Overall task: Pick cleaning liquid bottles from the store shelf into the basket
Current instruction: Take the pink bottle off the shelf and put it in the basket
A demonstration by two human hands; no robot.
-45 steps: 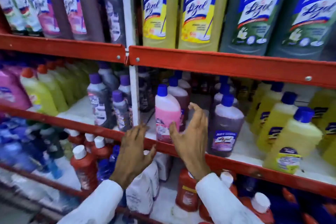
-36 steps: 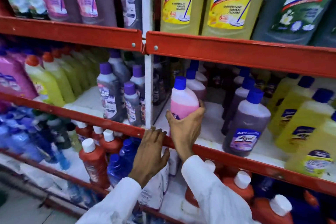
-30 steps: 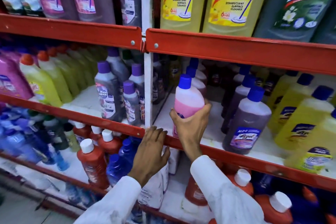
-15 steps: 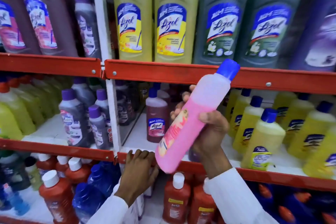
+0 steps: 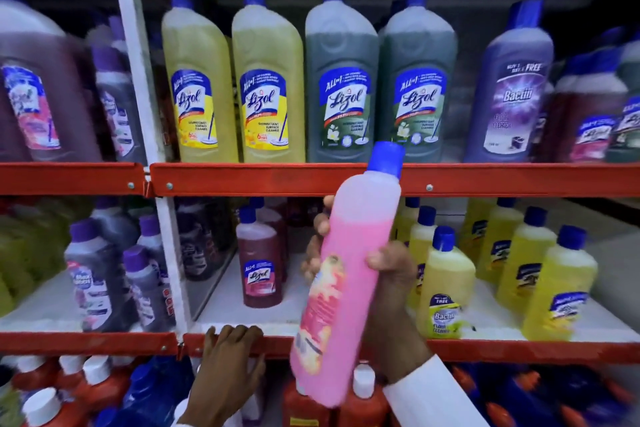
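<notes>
My right hand grips a pink cleaning liquid bottle with a blue cap, held in the air in front of the shelves and tilted with its cap up and to the right. My left hand rests with its fingers on the red front lip of the middle shelf. A dark red Lizol bottle stands alone on that shelf, left of the held bottle. No basket is in view.
The upper shelf carries tall yellow, green and purple bottles. Small yellow bottles fill the middle shelf's right; grey-purple ones its left. Red bottles with white caps stand below. A white upright post divides the bays.
My right hand took the pink bottle off the middle shelf, lifted it out and tilted it. My view rose towards the upper shelf. My left hand stayed on the shelf lip.
</notes>
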